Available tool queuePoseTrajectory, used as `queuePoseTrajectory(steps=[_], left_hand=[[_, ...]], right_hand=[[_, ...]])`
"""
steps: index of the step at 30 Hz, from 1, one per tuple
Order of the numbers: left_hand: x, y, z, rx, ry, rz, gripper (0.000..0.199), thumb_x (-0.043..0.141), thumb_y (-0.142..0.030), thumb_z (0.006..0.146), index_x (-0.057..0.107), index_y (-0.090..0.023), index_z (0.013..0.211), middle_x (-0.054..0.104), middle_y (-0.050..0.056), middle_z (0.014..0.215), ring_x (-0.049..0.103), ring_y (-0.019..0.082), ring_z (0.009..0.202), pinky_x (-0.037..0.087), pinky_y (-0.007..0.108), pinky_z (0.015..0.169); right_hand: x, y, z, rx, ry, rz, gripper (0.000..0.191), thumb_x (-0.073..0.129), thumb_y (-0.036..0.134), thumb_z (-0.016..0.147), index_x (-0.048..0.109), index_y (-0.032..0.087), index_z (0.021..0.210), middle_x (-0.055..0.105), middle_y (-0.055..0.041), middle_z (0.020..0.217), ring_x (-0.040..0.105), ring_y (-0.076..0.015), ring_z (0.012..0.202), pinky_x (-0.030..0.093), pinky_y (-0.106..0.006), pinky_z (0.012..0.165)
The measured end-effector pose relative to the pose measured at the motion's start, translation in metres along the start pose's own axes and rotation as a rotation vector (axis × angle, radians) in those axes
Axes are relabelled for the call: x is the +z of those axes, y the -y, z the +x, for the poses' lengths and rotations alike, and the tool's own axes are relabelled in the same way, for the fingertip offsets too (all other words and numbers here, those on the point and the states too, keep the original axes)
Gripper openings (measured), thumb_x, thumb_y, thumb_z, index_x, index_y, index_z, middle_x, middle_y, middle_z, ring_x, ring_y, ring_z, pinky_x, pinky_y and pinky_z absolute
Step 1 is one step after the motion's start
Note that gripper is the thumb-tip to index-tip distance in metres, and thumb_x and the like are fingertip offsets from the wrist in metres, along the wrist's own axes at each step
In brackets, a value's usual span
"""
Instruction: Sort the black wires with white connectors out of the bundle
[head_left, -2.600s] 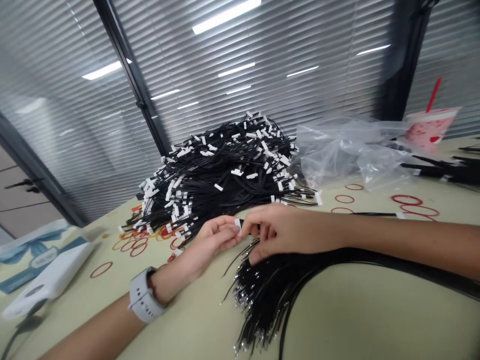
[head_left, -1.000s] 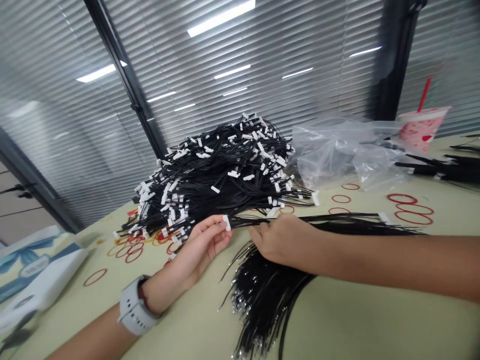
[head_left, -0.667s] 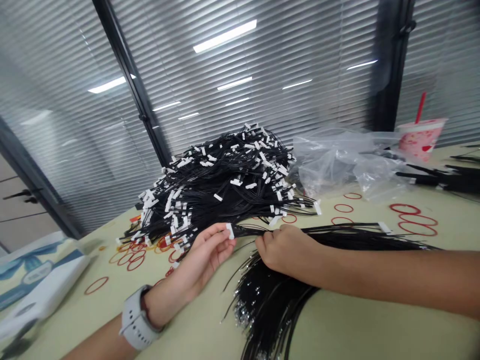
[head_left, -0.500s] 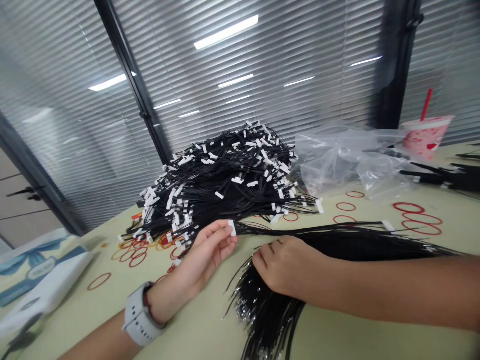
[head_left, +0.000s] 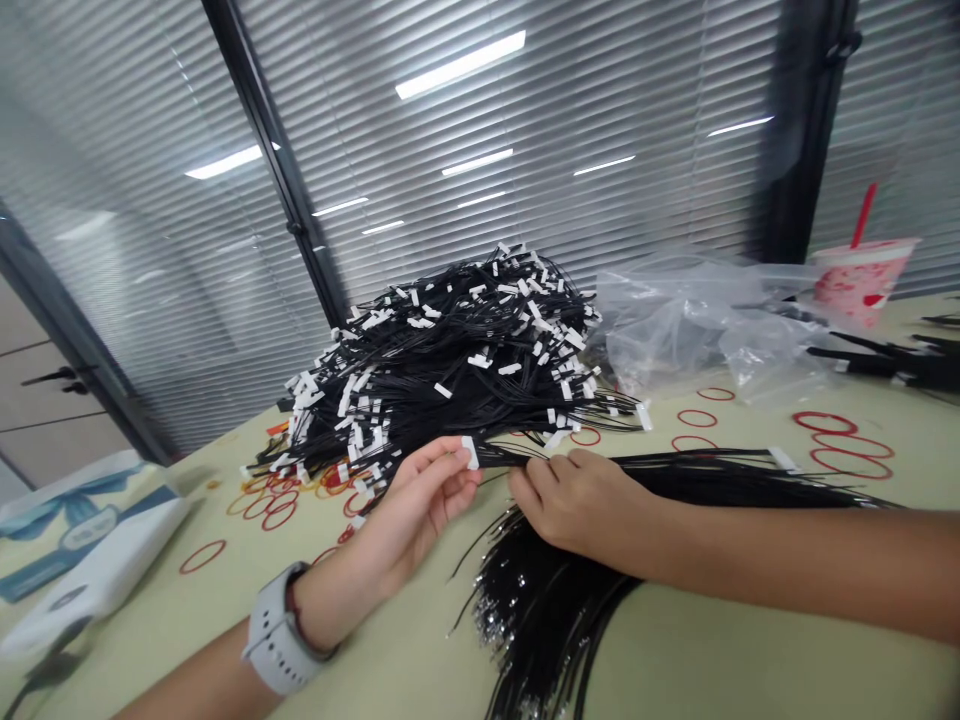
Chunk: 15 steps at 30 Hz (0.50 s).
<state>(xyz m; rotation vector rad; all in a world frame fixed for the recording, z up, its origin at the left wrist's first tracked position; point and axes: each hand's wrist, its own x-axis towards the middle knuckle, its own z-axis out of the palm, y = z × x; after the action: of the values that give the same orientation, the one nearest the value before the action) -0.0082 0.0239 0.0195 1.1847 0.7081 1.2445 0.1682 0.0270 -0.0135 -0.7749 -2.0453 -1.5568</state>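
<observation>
- Right hand [head_left: 581, 505] has risen to the wires [head_left: 501, 456], fingers curled, grip hidden.
- Left hand [head_left: 412, 510] pinches the connector [head_left: 471, 453], thumb on fingers.
- Both seem on the same wires.

Our left hand [head_left: 421, 505] pinches, thumb [head_left: 444, 470] against bent fingers [head_left: 457, 492]; just beside it, our right hand [head_left: 576, 503] curls closed, knuckles up, forearm [head_left: 780, 560] stretching rightward.

Pale green desk [head_left: 720, 650] before me. Toward far edge: heap of thin black cables [head_left: 457, 375]; right of it, clear plastic bags [head_left: 660, 330], then pink-and-white tapered cup [head_left: 862, 282]. Toward left edge: blue-and-cream printed packet [head_left: 86, 525]. White connector [head_left: 470, 453] in my left hand [head_left: 420, 510], before heap; loose black cable bundle [head_left: 536, 620] below my right hand [head_left: 585, 505].
</observation>
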Motion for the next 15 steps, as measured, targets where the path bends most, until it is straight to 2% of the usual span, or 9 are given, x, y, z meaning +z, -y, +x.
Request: queuePoseTrajectory(steps=[3, 7, 9, 12, 15], left_hand=[[-0.001, -0.001, -0.002, 0.002, -0.016, -0.011, 0.018, 0.07, -0.017, 0.065, 0.06, -0.015, 0.079, 0.059, -0.002, 0.068, 0.058, 0.005, 0.063, 0.049, 0.013, 0.061], [-0.002, -0.001, -0.002, 0.009, -0.028, 0.022, 0.019, 0.071, -0.018, 0.064, 0.06, -0.015, 0.08, 0.06, -0.002, 0.068, 0.058, 0.005, 0.063, 0.049, 0.013, 0.062], [-0.003, 0.0, -0.001, 0.008, -0.017, 0.051, 0.02, 0.072, -0.019, 0.064, 0.06, -0.015, 0.08, 0.06, -0.002, 0.068, 0.058, 0.005, 0.063, 0.048, 0.013, 0.062], [-0.004, 0.001, 0.001, -0.014, -0.007, 0.063, 0.02, 0.071, -0.019, 0.065, 0.059, -0.016, 0.081, 0.06, -0.002, 0.069, 0.058, 0.005, 0.063, 0.048, 0.014, 0.063], [-0.004, 0.001, 0.001, -0.019, 0.018, 0.072, 0.018, 0.069, -0.018, 0.068, 0.058, -0.016, 0.083, 0.059, -0.001, 0.071, 0.058, 0.005, 0.064, 0.048, 0.014, 0.065]], right_hand=[[-0.001, 0.001, 0.0, -0.003, 0.079, 0.084, 0.014, 0.046, 0.001, 0.065, 0.048, 0.015, 0.063, 0.052, -0.0034, 0.053, 0.046, -0.0134, 0.046, 0.013, -0.027, 0.045], [-0.022, 0.008, 0.001, -0.073, 0.3, 0.338, 0.02, 0.055, 0.003, 0.056, 0.05, 0.015, 0.071, 0.055, -0.0018, 0.061, 0.048, -0.0134, 0.048, 0.013, -0.026, 0.041], [-0.034, 0.013, 0.0, -0.135, 0.359, 0.474, 0.025, 0.061, 0.008, 0.053, 0.051, 0.015, 0.075, 0.056, -0.0014, 0.067, 0.048, -0.0142, 0.05, 0.016, -0.026, 0.04], [-0.042, 0.015, -0.001, -0.179, 0.284, 0.621, 0.022, 0.064, 0.015, 0.057, 0.05, 0.016, 0.075, 0.054, 0.0, 0.07, 0.047, -0.0128, 0.054, 0.021, -0.025, 0.041], [-0.039, 0.005, 0.004, -0.045, 0.145, 0.596, 0.008, 0.058, 0.021, 0.073, 0.052, 0.017, 0.077, 0.053, -0.0004, 0.071, 0.049, -0.0137, 0.065, 0.028, -0.024, 0.048]])
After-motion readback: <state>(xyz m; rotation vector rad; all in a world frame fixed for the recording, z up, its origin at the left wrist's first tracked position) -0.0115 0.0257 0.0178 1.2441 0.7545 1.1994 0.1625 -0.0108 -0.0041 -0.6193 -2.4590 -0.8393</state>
